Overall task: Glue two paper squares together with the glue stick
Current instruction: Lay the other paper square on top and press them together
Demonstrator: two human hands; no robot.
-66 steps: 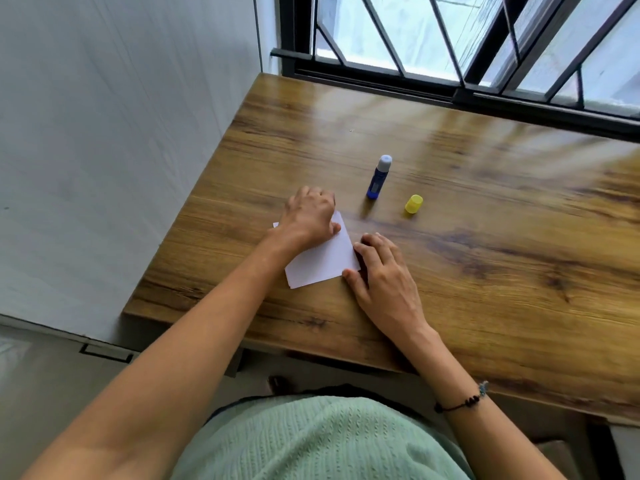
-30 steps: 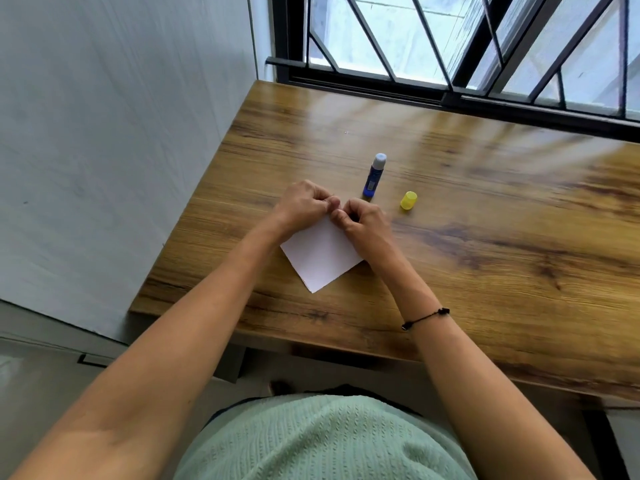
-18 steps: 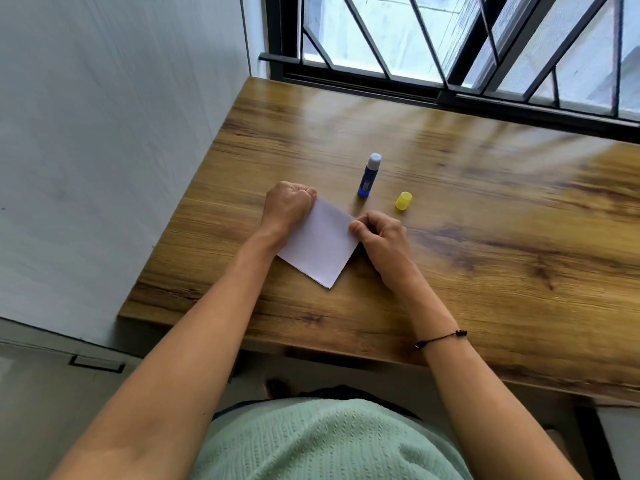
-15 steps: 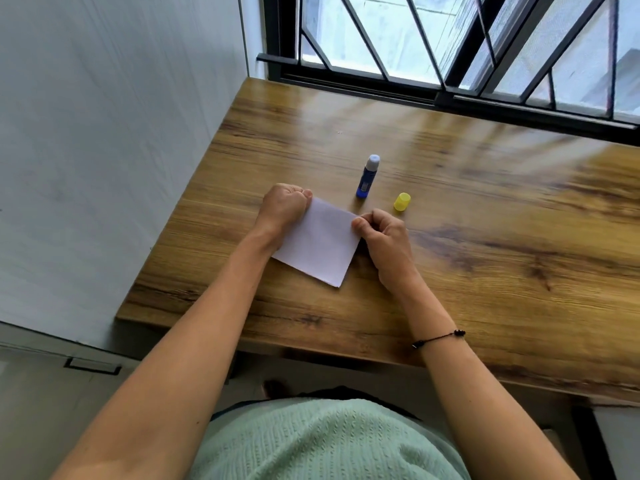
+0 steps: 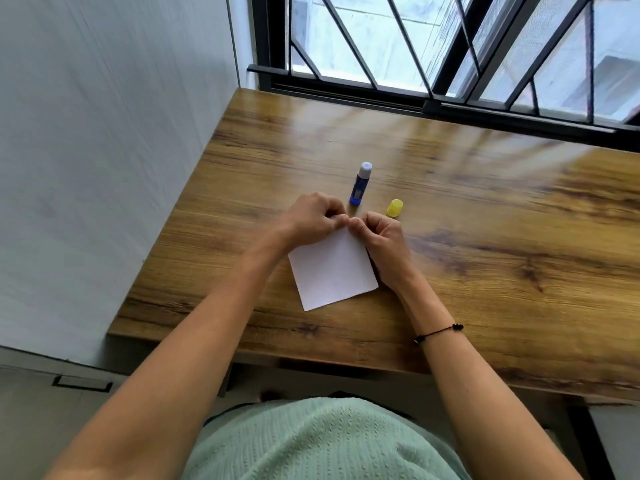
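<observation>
A white paper square lies flat on the wooden table; I cannot tell whether a second square lies under it. My left hand and my right hand meet at its far corner, fingers curled, fingertips pressing the corner. Just beyond the hands the blue glue stick stands upright, uncapped. Its yellow cap rests on the table to the right of it.
A grey wall runs along the table's left edge. A black-framed window with bars closes the far side. The near table edge is close to my body.
The paper has turned on the table. My hands were apart at two corners half a second ago; both have come together at its far corner.
</observation>
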